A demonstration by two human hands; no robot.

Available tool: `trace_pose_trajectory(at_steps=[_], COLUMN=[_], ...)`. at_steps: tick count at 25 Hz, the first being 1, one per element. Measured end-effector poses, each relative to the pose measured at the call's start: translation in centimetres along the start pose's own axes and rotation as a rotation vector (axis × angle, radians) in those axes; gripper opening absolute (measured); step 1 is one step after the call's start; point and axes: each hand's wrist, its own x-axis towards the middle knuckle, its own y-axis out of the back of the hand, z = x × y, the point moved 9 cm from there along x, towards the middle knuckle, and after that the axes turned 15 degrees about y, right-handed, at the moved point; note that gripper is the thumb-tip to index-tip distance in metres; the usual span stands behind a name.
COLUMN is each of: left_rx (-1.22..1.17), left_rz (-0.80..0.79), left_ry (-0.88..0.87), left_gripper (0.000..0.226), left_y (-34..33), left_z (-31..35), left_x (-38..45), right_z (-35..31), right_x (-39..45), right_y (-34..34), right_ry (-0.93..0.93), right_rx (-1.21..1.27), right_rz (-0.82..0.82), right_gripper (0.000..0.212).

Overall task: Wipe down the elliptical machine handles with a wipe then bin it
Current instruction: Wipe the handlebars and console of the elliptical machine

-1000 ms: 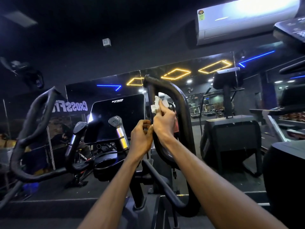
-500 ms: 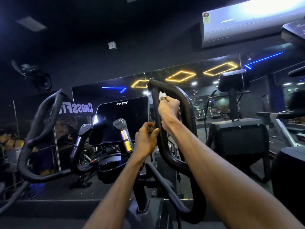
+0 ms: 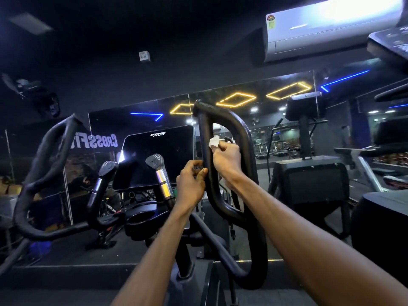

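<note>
Head view, crumpled white wipe [image 3: 214, 142] pinched against looped matte-black handle [image 3: 241, 138]

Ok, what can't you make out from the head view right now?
- Wipe: mostly hidden in the right hand; how dirty it is cannot be told.
- Left hand: its fingertips curl behind the right handle, so how firmly it grips is unclear.
- Left handle: dark; whether it has been wiped cannot be told.
- Bin: none in view.
- Right handle's base: cut off by the bottom edge.
</note>
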Motion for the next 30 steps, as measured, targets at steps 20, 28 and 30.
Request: trace_pose_trajectory(at_steps=[20,28,30], left_rx=[-0.540,-0.596,-0.407], left_rz=[0.061,0.171,0.169], left_ry=[0.342,0.387,0.305], left_gripper=[0.013,0.023,0.028], left_y=[-4.3,-6.1,-6.5], left_z=[5.0,9.6,9.1], left_x=[1.7,2.4,2.3], right_z=[-6.3,-5.3,-5.3], right_x=[2.8,4.4,4.4], right_y=[6.6,8.4,8.6], right_ry=[0.336,0.250,0.242], right_rx=[-0.234,-0.050,-0.035], right_rz=[-0.100,-0.022,-0.038], right_gripper=[0.029,0.025,0.024])
